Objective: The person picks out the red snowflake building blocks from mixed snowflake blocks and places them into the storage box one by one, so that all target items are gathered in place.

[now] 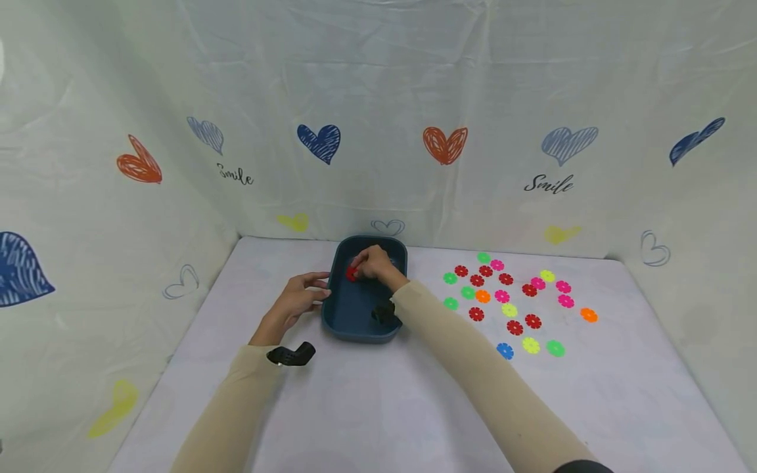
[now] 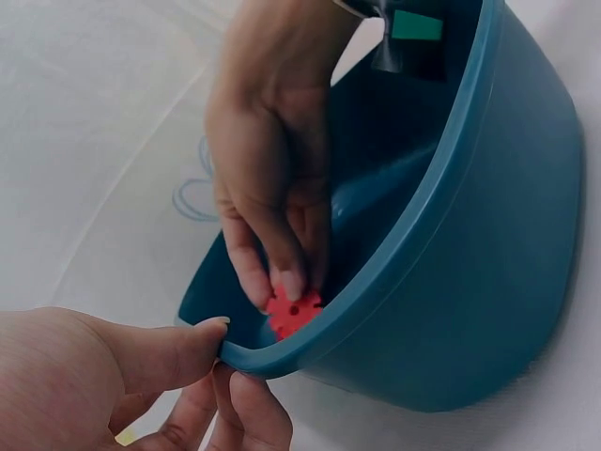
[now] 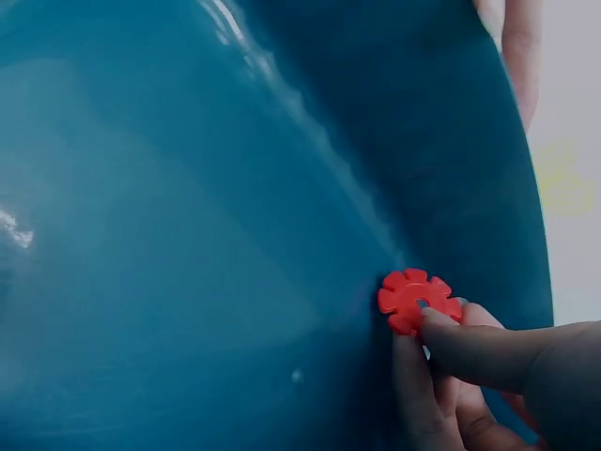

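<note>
A deep blue plastic basin (image 2: 488,244) stands on the table. My right hand (image 1: 374,264) reaches down inside it and pinches a red notched plastic disc (image 3: 399,293) between thumb and fingers. That disc is low in the basin, by a corner where the walls meet the floor. At the basin's left side, my left hand (image 1: 294,299) grips the rim, thumb (image 2: 174,352) on the edge and fingers curled under the outside. In the right wrist view, the visible basin floor (image 3: 188,225) is bare blue plastic.
To the right of the basin, several flat notched discs lie scattered, among them a red disc (image 1: 514,327), a green disc (image 1: 556,348), a blue disc (image 1: 505,351) and an orange disc (image 1: 589,315). A white curtain (image 1: 378,79) printed with hearts hangs behind the table (image 1: 367,407).
</note>
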Demonstrator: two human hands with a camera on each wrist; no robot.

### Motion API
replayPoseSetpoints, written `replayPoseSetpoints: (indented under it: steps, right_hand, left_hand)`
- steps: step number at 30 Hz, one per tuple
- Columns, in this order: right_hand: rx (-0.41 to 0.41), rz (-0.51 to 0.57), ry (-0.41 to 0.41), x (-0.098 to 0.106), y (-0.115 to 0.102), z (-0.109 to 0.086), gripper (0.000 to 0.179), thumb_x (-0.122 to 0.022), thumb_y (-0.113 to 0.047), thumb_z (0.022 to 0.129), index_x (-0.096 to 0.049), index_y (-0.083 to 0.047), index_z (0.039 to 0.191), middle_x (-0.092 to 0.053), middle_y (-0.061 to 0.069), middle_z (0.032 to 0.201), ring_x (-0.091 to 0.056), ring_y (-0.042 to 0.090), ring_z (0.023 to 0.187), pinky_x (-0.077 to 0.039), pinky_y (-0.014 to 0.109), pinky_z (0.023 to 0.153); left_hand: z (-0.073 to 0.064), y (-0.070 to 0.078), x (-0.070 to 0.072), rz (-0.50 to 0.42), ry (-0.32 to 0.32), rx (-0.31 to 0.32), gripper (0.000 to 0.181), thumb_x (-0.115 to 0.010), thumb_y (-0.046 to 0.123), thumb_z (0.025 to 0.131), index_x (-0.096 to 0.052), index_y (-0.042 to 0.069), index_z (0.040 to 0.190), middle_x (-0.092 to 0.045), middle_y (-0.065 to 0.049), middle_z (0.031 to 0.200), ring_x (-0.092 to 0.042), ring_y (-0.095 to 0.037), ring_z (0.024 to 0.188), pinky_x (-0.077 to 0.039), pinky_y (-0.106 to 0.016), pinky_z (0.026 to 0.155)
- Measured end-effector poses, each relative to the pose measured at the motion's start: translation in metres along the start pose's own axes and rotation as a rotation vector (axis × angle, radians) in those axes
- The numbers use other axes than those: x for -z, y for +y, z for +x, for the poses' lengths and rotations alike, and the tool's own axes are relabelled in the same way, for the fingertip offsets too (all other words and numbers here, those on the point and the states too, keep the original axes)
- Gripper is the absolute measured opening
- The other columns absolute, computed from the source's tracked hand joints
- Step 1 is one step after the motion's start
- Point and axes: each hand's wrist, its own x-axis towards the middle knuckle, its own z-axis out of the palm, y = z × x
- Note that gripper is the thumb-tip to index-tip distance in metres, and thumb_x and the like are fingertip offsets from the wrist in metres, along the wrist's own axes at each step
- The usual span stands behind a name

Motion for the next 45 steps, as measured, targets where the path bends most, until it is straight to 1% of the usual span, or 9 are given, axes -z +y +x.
replayPoseSetpoints:
  steps: [5, 8, 16, 20, 25, 32, 36, 39, 45]
  right_hand:
    - [0.005, -0.008, 0.015, -0.002, 0.002, -0.002, 0.015, -0.079, 0.005, 0.089, -0.080, 0.003, 0.104, -0.074, 0.020, 0.119, -0.068, 0.029, 0.105, -0.057, 0.036, 0.093]
    - [0.003, -0.010, 0.020, -0.003, 0.003, -0.002, 0.015, -0.079, 0.005, 0.089, -0.080, 0.003, 0.104, -0.073, 0.020, 0.122, -0.067, 0.031, 0.108, -0.056, 0.037, 0.095]
    - [0.008, -0.021, 0.023, -0.005, 0.004, -0.001, 0.015, -0.076, 0.007, 0.088, -0.081, 0.002, 0.102, -0.075, 0.019, 0.116, -0.063, 0.022, 0.093, -0.056, 0.033, 0.086]
    - [0.013, -0.028, 0.027, -0.006, 0.005, 0.000, 0.017, -0.076, 0.007, 0.087, -0.081, 0.002, 0.102, -0.075, 0.018, 0.115, -0.062, 0.021, 0.091, -0.056, 0.032, 0.083]
    - [0.023, -0.033, 0.023, -0.007, 0.007, 0.000, 0.017, -0.075, 0.008, 0.086, -0.081, 0.002, 0.102, -0.075, 0.018, 0.114, -0.061, 0.020, 0.090, -0.055, 0.031, 0.081]
    - [0.022, -0.033, 0.022, -0.008, 0.008, -0.002, 0.014, -0.079, 0.008, 0.086, -0.082, 0.002, 0.098, -0.078, 0.017, 0.104, -0.065, 0.019, 0.084, -0.054, 0.026, 0.074]
    - [0.022, -0.032, 0.029, -0.005, 0.012, -0.004, 0.013, -0.078, 0.008, 0.087, -0.082, 0.002, 0.098, -0.077, 0.017, 0.105, -0.066, 0.020, 0.087, -0.055, 0.027, 0.075]
    - [0.038, -0.041, 0.036, 0.001, 0.012, -0.006, 0.013, -0.077, 0.006, 0.087, -0.082, 0.001, 0.099, -0.077, 0.016, 0.106, -0.066, 0.020, 0.087, -0.055, 0.027, 0.076]
    - [0.070, -0.026, 0.018, 0.017, 0.006, -0.015, 0.015, -0.075, 0.006, 0.089, -0.080, 0.001, 0.101, -0.078, 0.014, 0.095, -0.068, 0.018, 0.078, -0.054, 0.026, 0.071]
  left_hand:
    - [0.000, 0.000, 0.000, 0.008, 0.002, -0.005, 0.054, -0.063, 0.001, 0.103, -0.051, 0.003, 0.156, -0.056, -0.022, 0.140, -0.062, -0.024, 0.107, -0.055, -0.028, 0.082]
    - [0.000, 0.000, 0.000, 0.009, 0.005, -0.007, 0.054, -0.063, 0.002, 0.103, -0.051, 0.004, 0.155, -0.056, -0.022, 0.140, -0.062, -0.024, 0.106, -0.055, -0.029, 0.083]
    - [-0.001, 0.002, -0.001, 0.009, 0.011, -0.004, 0.054, -0.063, 0.001, 0.103, -0.051, 0.003, 0.155, -0.056, -0.022, 0.140, -0.062, -0.024, 0.108, -0.056, -0.031, 0.085]
    - [-0.001, 0.002, -0.002, 0.012, 0.016, 0.004, 0.053, -0.063, 0.002, 0.104, -0.051, 0.004, 0.156, -0.056, -0.022, 0.140, -0.062, -0.025, 0.109, -0.056, -0.031, 0.086]
    - [-0.001, 0.002, -0.001, 0.014, 0.011, -0.006, 0.053, -0.062, 0.002, 0.104, -0.051, 0.003, 0.155, -0.055, -0.022, 0.140, -0.061, -0.024, 0.108, -0.056, -0.029, 0.084]
    - [-0.002, 0.000, -0.003, 0.003, 0.003, -0.020, 0.053, -0.063, 0.001, 0.103, -0.051, 0.001, 0.155, -0.055, -0.022, 0.137, -0.062, -0.020, 0.101, -0.056, -0.027, 0.079]
    - [0.000, 0.000, -0.005, -0.004, -0.002, -0.019, 0.053, -0.063, 0.000, 0.103, -0.051, 0.002, 0.155, -0.056, -0.021, 0.136, -0.061, -0.019, 0.101, -0.056, -0.025, 0.078]
    - [0.001, 0.000, -0.005, -0.009, -0.001, -0.019, 0.053, -0.063, 0.000, 0.103, -0.051, 0.002, 0.155, -0.056, -0.020, 0.135, -0.061, -0.018, 0.100, -0.056, -0.025, 0.078]
    - [-0.002, -0.002, 0.000, 0.003, 0.000, -0.025, 0.054, -0.063, 0.000, 0.103, -0.050, 0.001, 0.155, -0.055, -0.021, 0.135, -0.060, -0.018, 0.097, -0.055, -0.025, 0.077]
